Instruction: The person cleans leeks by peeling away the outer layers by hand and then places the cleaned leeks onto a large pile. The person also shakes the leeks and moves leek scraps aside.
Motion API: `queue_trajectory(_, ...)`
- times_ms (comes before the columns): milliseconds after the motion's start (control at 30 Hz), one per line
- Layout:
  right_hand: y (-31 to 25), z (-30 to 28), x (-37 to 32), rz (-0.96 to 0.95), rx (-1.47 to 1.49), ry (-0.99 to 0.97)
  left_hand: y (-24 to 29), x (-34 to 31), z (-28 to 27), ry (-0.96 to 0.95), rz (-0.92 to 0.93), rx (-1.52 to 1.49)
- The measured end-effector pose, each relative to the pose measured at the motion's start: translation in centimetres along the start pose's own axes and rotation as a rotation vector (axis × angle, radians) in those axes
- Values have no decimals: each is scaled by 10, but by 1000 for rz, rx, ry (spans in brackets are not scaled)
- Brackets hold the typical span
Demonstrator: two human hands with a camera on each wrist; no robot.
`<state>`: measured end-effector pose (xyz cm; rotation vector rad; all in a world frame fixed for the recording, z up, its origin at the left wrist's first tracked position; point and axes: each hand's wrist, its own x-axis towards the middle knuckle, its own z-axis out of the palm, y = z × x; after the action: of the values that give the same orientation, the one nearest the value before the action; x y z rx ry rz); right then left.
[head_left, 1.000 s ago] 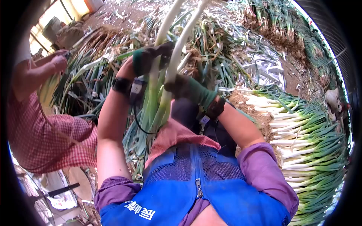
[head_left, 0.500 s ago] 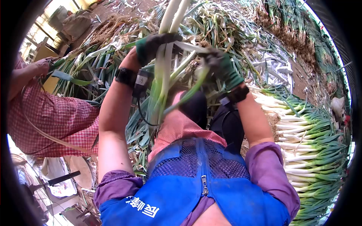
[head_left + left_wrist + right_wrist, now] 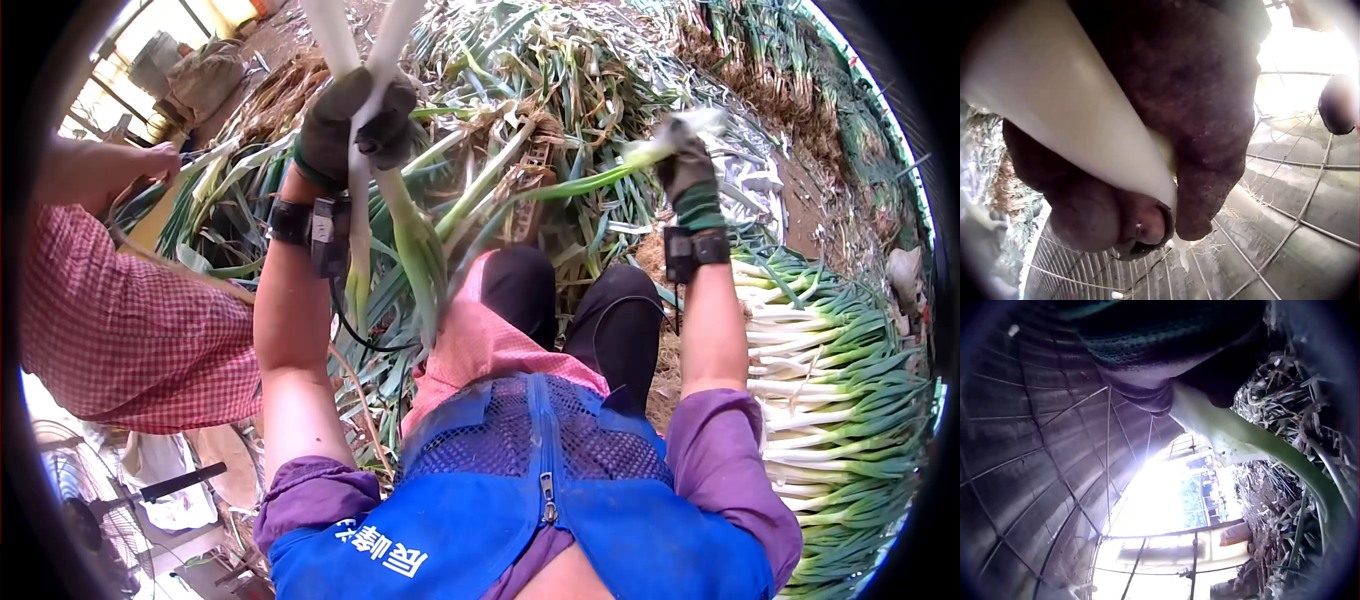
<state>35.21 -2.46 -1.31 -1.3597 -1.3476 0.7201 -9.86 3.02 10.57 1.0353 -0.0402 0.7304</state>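
In the head view, the gloved left hand grips two thick white onion stalks, their green leaves hanging below toward the lap. The left wrist view shows the fingers of that hand curled around a white stalk. Out to the right, the gloved right hand pinches the pale end of a green leaf strip, which stretches back toward the middle. The same strip comes out from under the glove in the right wrist view.
Trimmed onions lie in a row at the right. A heap of leaves and stalks spreads ahead. More bundles line the back right. Another person in a checked garment is at the left, above a fan.
The left hand has moved left and the stalks with it. The right hand has let go of the stalks' lower part and swung out to the right, pulling a leaf strip away.
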Motion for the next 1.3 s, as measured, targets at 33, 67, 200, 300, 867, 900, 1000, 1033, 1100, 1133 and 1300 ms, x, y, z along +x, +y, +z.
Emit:
queue_trajectory(33, -9, 22, -6, 80, 443, -126, 2, 4, 5, -87, -12, -34)
queue_trajectory(67, -18, 43, -13, 204, 792, -222, 2, 7, 6, -127, -20, -44)
queue_trajectory(200, -116, 133, -39, 147, 565, -496, -4, 21, 23, -64, -68, -35)
queue_trajectory(300, -68, 166, -30, -1177, -640, -509, 5, 25, 41, 228, -235, 405)
queue_trajectory(867, -130, 29, 142, -759, -358, 182, -75, -31, 2, 585, -521, 164)
queue_trajectory(900, -125, 38, 128, -739, -411, 67, -81, -29, -2, 568, -537, 178)
queue_trajectory(1000, -136, 73, 62, -572, -400, -64, -101, -15, 6, 549, -578, 273)
queue_trajectory(1033, -139, 79, 49, -551, -468, -82, -105, -10, 15, 550, -595, 319)
queue_trajectory(1100, -130, 89, 48, -472, -644, 7, -108, -1, 40, 527, -637, 359)
queue_trajectory(1133, -126, 85, 51, -434, -627, -88, -106, 1, 52, 512, -637, 376)
queue_trajectory(1300, -125, 62, 44, -404, -804, -51, -116, -1, 53, 541, -607, 402)
